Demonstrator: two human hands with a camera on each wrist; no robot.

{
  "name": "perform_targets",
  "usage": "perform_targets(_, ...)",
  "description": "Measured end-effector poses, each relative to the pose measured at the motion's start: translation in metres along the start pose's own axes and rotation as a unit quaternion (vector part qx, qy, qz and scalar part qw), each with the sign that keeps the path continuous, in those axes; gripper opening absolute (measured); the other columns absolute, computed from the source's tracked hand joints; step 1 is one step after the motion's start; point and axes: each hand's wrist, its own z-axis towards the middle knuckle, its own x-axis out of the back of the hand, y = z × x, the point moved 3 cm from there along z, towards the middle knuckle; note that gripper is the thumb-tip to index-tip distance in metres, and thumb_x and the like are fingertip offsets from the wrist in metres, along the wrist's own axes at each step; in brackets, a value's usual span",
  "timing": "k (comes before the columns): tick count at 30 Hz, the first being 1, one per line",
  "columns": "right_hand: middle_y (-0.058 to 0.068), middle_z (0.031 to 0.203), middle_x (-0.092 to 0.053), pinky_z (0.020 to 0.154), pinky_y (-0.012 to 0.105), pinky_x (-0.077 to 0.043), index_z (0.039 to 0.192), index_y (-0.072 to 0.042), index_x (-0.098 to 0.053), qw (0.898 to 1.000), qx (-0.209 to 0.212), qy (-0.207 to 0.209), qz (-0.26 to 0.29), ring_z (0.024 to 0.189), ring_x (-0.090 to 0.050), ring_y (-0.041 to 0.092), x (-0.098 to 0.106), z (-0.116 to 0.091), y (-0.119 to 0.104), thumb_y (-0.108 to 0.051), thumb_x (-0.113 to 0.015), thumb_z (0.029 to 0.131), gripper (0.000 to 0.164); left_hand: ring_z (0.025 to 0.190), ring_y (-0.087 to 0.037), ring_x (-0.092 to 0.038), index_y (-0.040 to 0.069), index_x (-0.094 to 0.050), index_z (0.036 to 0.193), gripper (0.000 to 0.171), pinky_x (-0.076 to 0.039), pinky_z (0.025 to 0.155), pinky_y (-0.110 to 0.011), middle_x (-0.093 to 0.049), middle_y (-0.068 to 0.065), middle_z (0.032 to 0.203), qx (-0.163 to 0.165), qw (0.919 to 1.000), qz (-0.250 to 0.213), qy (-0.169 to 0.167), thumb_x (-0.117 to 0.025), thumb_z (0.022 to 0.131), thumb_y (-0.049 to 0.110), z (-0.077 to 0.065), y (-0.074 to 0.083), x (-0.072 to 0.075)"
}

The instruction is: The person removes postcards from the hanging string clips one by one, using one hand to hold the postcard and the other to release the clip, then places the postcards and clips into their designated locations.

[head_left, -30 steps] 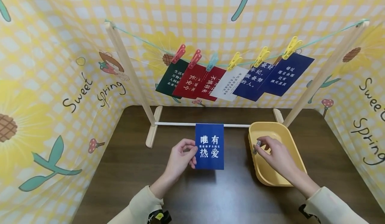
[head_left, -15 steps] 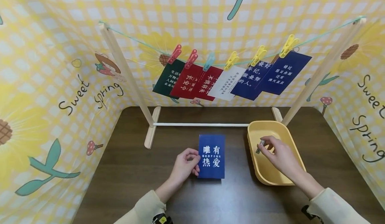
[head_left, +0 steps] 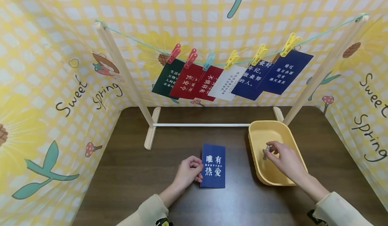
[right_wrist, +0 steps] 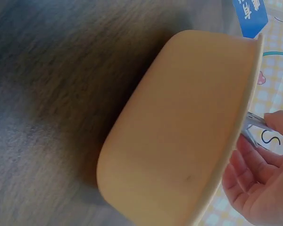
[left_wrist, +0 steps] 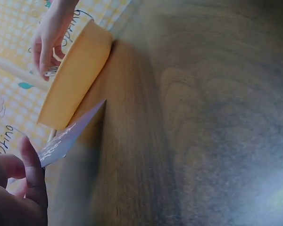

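Note:
A blue card with white characters is pinched at its left edge by my left hand, in front of the rack. In the left wrist view the card slants up over the wood, with a dark shadow beneath. My right hand is over the yellow plastic basket and pinches a small grey clothespin between thumb and fingers. The right wrist view shows the clothespin just past the basket's rim, its far end hidden by the wall.
A wooden rack with a left post and right post carries a green string. Red, blue and yellow clothespins hold several cards on it. A white bar joins the feet on the brown table. Patterned cloth stands behind.
My left hand has brought the blue card down towards me and a little right, away from the white bar. My right hand, with the clothespin, has shifted slightly right and nearer over the basket.

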Motion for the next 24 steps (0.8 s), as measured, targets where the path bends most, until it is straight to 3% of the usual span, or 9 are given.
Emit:
perform_targets(6, -0.004, 0.077, -0.071, 0.065, 0.038, -0.053, 0.117, 0.002, -0.067, 0.998, -0.005, -0.057, -0.003, 0.071, -0.064, 0.015, -0.006, -0.003, 0.003, -0.019, -0.075, 0.097, 0.031, 0.047, -0.009, -0.057, -0.003, -0.065, 0.099, 0.009, -0.053, 0.043, -0.026, -0.071, -0.012, 0.076, -0.016, 0.996, 0.087, 0.006, -0.071, 0.095, 0.003, 0.002, -0.005, 0.003)
perform_targets(12, -0.008, 0.069, -0.066, 0.056, 0.031, -0.049, 0.103, -0.001, -0.066, 0.995, -0.017, -0.1, -0.016, 0.06, -0.056, 0.007, -0.011, -0.006, 0.007, -0.023, -0.075, 0.095, 0.026, 0.047, -0.009, -0.058, 0.0, -0.065, 0.093, 0.008, -0.053, 0.043, -0.026, -0.069, -0.004, 0.069, -0.027, 0.9855, 0.167, -0.013, -0.072, 0.094, 0.005, 0.003, -0.008, 0.006)
perform_targets(18, -0.008, 0.069, -0.066, 0.051, 0.032, -0.047, 0.087, -0.011, -0.066, 0.99, -0.015, -0.137, -0.041, 0.06, -0.056, 0.009, -0.012, -0.006, 0.007, -0.03, -0.077, 0.094, 0.023, 0.047, -0.009, -0.056, 0.001, -0.066, 0.093, 0.009, -0.051, 0.042, -0.025, -0.068, -0.002, 0.067, -0.024, 0.9802, 0.195, -0.024, -0.073, 0.095, 0.007, 0.0, -0.011, 0.008)
perform_targets(24, -0.007, 0.07, -0.065, 0.051, 0.033, -0.047, 0.083, -0.012, -0.065, 0.984, -0.01, -0.168, -0.063, 0.058, -0.053, 0.009, -0.015, -0.006, 0.009, -0.028, -0.077, 0.094, 0.022, 0.046, -0.008, -0.055, 0.002, -0.067, 0.091, 0.012, -0.048, 0.041, -0.022, -0.069, -0.001, 0.067, -0.032, 0.973, 0.226, -0.038, -0.075, 0.095, 0.01, -0.002, -0.01, 0.007)
